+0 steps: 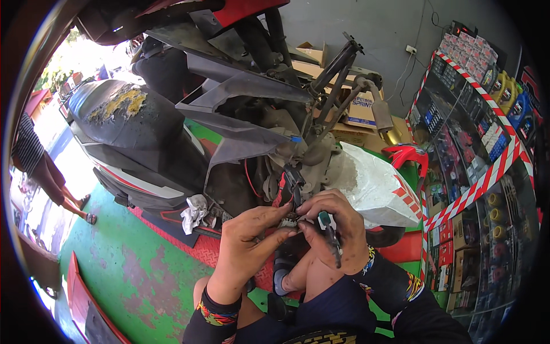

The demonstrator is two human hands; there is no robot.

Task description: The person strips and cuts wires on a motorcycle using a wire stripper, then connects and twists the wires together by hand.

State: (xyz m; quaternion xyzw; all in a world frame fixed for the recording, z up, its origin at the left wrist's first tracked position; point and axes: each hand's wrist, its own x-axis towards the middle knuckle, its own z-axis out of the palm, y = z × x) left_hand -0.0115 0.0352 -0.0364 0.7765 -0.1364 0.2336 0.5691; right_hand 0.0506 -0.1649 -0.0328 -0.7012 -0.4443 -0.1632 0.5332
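Note:
My left hand [249, 238] and my right hand [339, 226] meet in front of a partly stripped scooter [246, 137]. Thumbs and fingertips of both pinch a small dark part, perhaps a wire connector [293, 218], mostly hidden by the fingers. Above it a black cable [295, 182] leads up toward the scooter's bare front. A slim dark tool with a green end [326, 222] lies across my right palm, its tip pointing down; its exact kind is unclear. My fingers look smudged with dirt.
A white crumpled rag [195, 213] rests on the footboard. Behind the left side stands a worn, torn seat [123, 109]. At right is a glass display case [458, 155] edged in red-white tape. Cardboard boxes [362, 112] sit behind. A person [43, 160] stands far left.

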